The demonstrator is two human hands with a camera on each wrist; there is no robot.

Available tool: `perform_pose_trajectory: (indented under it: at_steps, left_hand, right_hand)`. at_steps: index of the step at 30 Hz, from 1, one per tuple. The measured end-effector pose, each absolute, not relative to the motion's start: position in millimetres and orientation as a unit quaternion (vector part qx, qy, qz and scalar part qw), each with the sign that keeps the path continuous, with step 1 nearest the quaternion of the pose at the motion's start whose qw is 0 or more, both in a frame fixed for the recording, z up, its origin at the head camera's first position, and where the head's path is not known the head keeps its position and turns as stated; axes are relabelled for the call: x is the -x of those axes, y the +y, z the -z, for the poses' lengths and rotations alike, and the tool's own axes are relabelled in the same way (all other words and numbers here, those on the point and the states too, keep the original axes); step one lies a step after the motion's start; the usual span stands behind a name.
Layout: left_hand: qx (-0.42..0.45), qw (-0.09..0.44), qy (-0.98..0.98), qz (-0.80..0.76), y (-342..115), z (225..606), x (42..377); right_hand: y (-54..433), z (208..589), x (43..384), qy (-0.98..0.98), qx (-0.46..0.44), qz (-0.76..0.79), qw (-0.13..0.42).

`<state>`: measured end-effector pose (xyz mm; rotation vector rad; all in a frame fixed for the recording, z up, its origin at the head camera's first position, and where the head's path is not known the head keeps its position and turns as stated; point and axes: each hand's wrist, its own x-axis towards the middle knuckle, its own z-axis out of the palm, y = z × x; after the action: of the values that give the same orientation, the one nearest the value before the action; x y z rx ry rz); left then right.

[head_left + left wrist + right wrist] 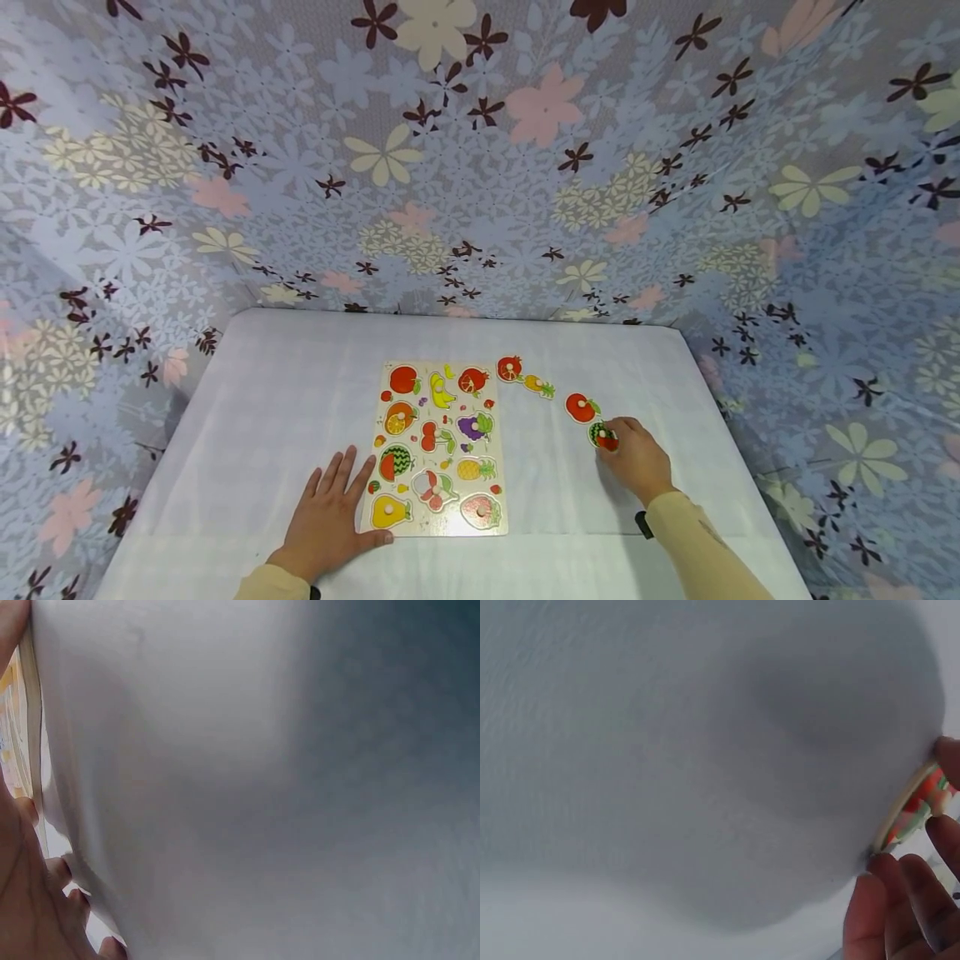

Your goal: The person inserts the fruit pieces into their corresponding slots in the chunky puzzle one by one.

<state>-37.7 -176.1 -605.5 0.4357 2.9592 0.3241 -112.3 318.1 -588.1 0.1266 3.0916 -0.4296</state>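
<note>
Right grip (636,461) seemingly pinching one watermelon piece (601,436); three loose pieces (580,408) beyond

Can't see all of the red-and-green wooden watermelon piece (596,434), partly behind the right hand (637,460), toward the white table's (300,383) right edge. Can see only a strip of the flat, pale wooden fruit board (31,720) in the left wrist view.

One table (285,392), one board (444,525) and four loose fruit pieces (575,408) show.
</note>
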Motion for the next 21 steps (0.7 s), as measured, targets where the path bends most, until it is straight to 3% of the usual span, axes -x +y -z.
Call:
perform_pose_trajectory:
  at_steps: [21]
  left_hand:
    - [-0.140,0.069,0.981,-0.118,-172,592,36]
  right_hand:
    - [313,591,117,0.990,-0.070,0.119,-0.007]
